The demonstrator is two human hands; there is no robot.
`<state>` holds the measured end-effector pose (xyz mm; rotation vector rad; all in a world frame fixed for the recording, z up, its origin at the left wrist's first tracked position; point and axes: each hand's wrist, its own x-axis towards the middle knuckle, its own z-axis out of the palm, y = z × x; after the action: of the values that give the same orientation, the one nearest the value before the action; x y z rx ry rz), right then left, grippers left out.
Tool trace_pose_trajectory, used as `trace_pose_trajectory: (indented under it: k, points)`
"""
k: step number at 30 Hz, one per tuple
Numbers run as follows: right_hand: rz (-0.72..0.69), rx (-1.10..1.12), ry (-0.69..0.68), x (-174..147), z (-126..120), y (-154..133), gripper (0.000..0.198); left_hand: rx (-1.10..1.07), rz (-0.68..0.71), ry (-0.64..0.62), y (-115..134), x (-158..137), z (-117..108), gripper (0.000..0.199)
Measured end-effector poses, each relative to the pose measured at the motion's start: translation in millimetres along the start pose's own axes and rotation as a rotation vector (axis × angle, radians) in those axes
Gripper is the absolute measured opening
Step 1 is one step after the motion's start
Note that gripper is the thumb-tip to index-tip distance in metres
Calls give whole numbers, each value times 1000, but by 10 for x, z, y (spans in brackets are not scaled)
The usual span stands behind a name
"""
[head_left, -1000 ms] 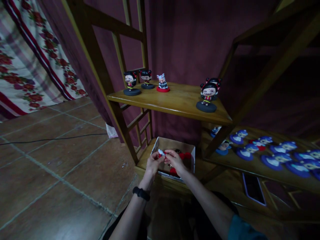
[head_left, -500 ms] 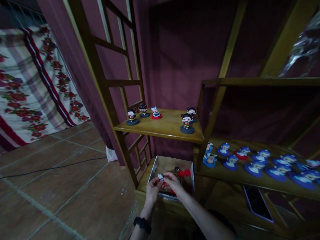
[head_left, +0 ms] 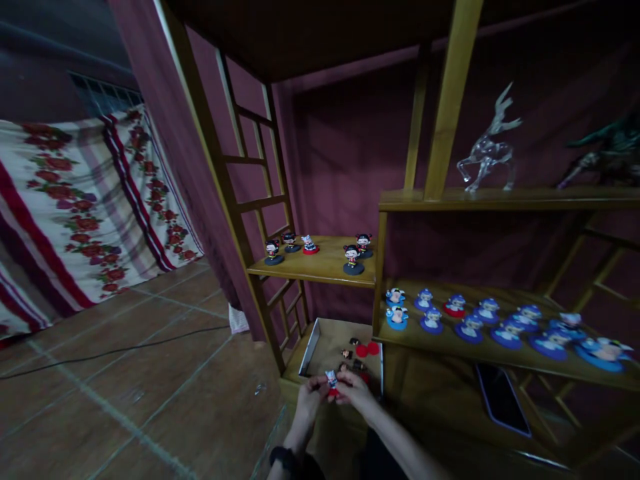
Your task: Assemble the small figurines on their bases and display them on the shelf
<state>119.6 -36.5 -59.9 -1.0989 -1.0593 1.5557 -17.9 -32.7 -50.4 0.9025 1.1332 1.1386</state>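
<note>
- Nearest, at the front of the cardboard box, the left hand pinches a small pale figurine from one side.
- The right hand grips it from the other side, its fingers meeting the left's above the box's near edge.
- The figurine stands upright between both hands, a red base beneath it; whether the two are firmly joined, I cannot tell.
- The step in hand looks like fitting or steadying figure on base; a next move would call for light, even pressure, the base kept level, and clearance from the box's rim.
- Inside the box lie small dark-haired pieces and, towards its right wall, red discs.
- Right of the box, a shelf carries figurines on blue and purple bases.
- Above and behind the box, a higher shelf bears black-haired figurines and a pale one on a red base.
</note>
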Motion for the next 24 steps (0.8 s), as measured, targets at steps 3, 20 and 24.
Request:
trace_pose_trajectory:
  k: [3, 20, 24]
  points:
    - [3, 30, -12, -163, -8, 28, 45, -11, -21, -4, -30, -161, 10, 42]
    - [-10, -45, 42, -432, 33, -119, 33, -230, -35, 73, 72, -657, 195, 29]
    - [-34, 25, 66, -447, -22, -107, 34, -248, -56, 72, 60, -648, 274, 22]
